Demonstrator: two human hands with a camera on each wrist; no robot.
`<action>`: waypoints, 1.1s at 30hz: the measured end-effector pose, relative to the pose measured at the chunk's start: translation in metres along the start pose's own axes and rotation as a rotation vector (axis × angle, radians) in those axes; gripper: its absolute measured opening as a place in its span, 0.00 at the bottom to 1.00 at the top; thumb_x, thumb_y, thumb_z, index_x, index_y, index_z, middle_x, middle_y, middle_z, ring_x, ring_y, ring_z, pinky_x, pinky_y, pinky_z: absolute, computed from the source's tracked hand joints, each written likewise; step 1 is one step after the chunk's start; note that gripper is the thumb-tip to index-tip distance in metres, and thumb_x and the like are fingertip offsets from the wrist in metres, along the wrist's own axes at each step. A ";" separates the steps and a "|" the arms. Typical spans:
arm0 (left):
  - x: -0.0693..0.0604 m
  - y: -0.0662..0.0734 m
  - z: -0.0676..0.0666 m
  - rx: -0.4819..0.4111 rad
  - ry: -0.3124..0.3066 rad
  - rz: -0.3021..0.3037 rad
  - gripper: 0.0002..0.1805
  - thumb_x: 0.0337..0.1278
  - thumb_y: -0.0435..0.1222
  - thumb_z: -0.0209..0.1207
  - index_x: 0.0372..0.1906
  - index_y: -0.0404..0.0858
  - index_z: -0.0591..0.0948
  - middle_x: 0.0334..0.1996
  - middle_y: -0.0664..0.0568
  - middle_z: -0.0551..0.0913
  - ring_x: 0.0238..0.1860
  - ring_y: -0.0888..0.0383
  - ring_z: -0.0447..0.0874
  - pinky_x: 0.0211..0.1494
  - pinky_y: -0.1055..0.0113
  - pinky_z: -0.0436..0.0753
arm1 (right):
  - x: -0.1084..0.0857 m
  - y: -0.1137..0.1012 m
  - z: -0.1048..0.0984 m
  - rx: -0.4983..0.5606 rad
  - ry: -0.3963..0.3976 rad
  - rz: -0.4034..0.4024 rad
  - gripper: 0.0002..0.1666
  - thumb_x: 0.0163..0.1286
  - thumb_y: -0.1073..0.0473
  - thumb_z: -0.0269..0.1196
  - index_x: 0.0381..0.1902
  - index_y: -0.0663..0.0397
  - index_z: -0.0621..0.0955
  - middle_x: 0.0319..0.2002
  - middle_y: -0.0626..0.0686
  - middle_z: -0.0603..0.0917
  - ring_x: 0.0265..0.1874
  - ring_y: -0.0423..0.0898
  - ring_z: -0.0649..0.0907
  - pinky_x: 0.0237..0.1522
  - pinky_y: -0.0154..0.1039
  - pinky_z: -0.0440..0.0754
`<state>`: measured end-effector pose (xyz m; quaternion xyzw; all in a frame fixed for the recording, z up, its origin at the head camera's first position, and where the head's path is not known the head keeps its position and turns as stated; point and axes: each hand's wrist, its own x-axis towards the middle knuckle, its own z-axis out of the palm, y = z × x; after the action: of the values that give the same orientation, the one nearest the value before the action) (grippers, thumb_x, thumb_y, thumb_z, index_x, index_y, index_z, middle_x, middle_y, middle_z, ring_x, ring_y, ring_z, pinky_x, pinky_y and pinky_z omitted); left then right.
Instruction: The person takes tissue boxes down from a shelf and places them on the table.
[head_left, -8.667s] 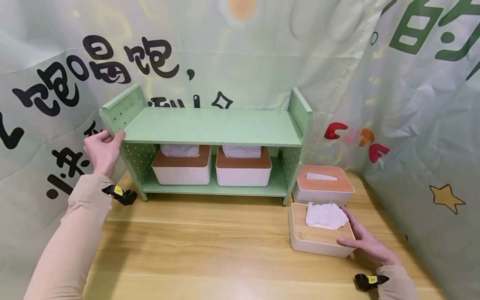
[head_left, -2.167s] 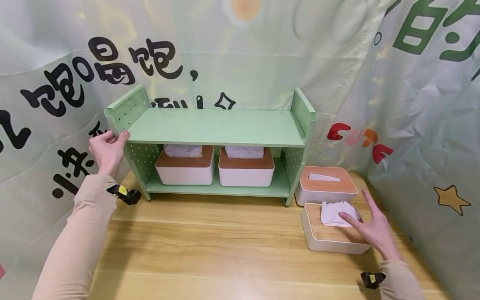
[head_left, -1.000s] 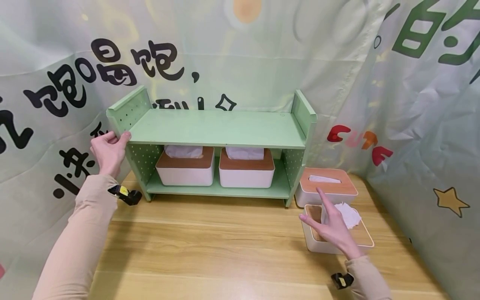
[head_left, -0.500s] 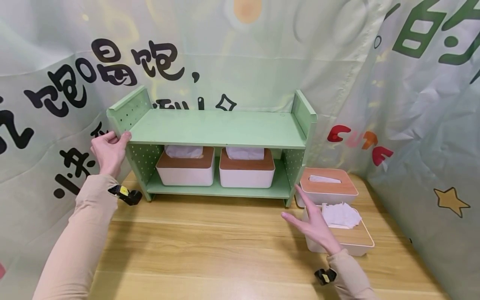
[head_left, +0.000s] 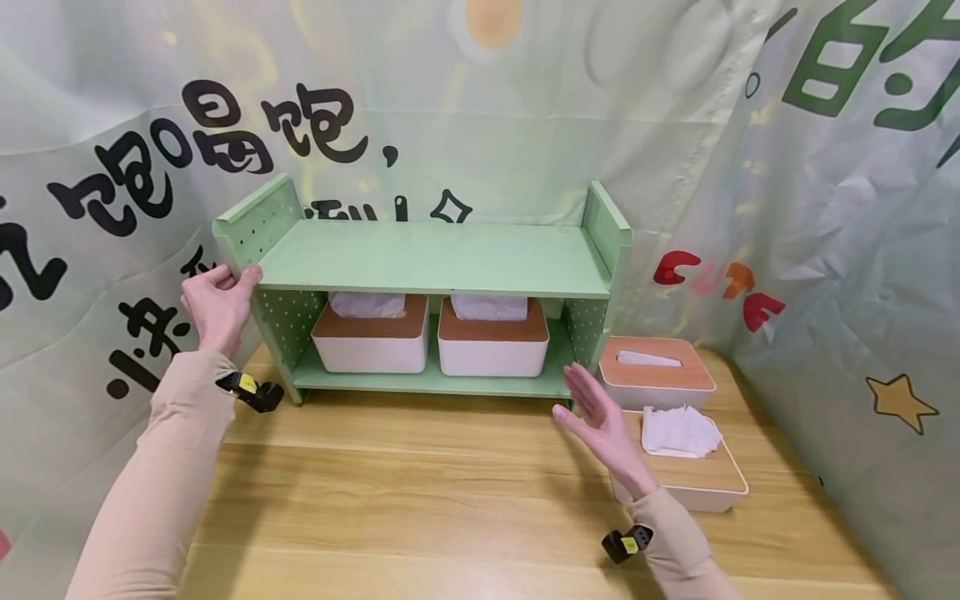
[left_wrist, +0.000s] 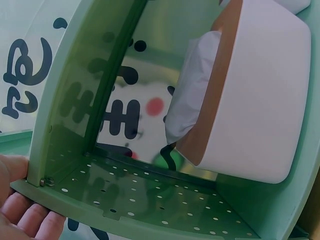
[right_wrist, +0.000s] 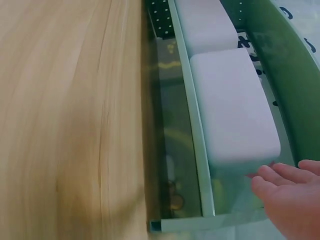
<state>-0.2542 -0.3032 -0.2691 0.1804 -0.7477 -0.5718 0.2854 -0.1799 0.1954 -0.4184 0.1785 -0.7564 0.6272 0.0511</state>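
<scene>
My left hand [head_left: 217, 307] grips the front left edge of the green two-tier shelf [head_left: 435, 258], its thumb and curled fingers around the side panel; the left wrist view shows the fingers [left_wrist: 32, 215] under that edge. Two white tissue boxes with brown lids, the left one [head_left: 369, 352] and the right one [head_left: 491, 357], stand side by side on the lower tier. My right hand [head_left: 606, 433] is held with straight fingers near the shelf's lower right corner. In the right wrist view that hand [right_wrist: 295, 195] is by the end of the nearer box [right_wrist: 232, 105].
Right of the shelf a tissue box [head_left: 658, 375] with a wooden lid stands on the wooden table [head_left: 405, 500]. Another box [head_left: 697, 473] with a tissue sticking out stands in front of it, partly behind my right hand. A printed cloth [head_left: 487, 125] hangs behind.
My right hand has left the front box on the right and moved left to the shelf's right corner. That box sits slightly further right than in the oldest frame. My left hand keeps its grip.
</scene>
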 end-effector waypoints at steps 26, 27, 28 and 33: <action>-0.001 0.002 0.000 0.025 0.007 0.006 0.24 0.61 0.41 0.66 0.60 0.35 0.81 0.13 0.84 0.75 0.23 0.80 0.78 0.29 0.87 0.76 | 0.061 0.014 0.029 0.220 0.112 0.059 0.48 0.70 0.69 0.62 0.80 0.62 0.49 0.81 0.63 0.51 0.81 0.57 0.54 0.82 0.51 0.53; -0.001 0.002 -0.001 0.024 0.006 0.005 0.24 0.61 0.41 0.66 0.60 0.36 0.81 0.13 0.84 0.75 0.23 0.80 0.78 0.29 0.87 0.76 | 0.064 0.014 0.029 0.215 0.116 0.061 0.48 0.70 0.68 0.62 0.80 0.63 0.49 0.80 0.63 0.52 0.81 0.58 0.54 0.82 0.51 0.54; -0.001 0.002 -0.001 0.022 0.003 0.000 0.25 0.61 0.42 0.66 0.61 0.36 0.81 0.13 0.84 0.75 0.23 0.80 0.78 0.29 0.87 0.76 | 0.066 0.015 0.029 0.210 0.122 0.064 0.48 0.70 0.68 0.63 0.80 0.63 0.50 0.80 0.63 0.52 0.81 0.58 0.54 0.82 0.51 0.54; -0.001 0.001 -0.001 0.009 -0.011 -0.016 0.25 0.62 0.42 0.66 0.61 0.37 0.81 0.14 0.83 0.75 0.25 0.78 0.79 0.29 0.86 0.77 | 0.080 0.017 0.028 0.174 0.134 0.075 0.47 0.71 0.66 0.63 0.79 0.64 0.51 0.80 0.63 0.53 0.80 0.58 0.55 0.82 0.53 0.54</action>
<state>-0.2526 -0.3032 -0.2680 0.1846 -0.7504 -0.5715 0.2761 -0.2559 0.1541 -0.4165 0.1114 -0.7001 0.7026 0.0621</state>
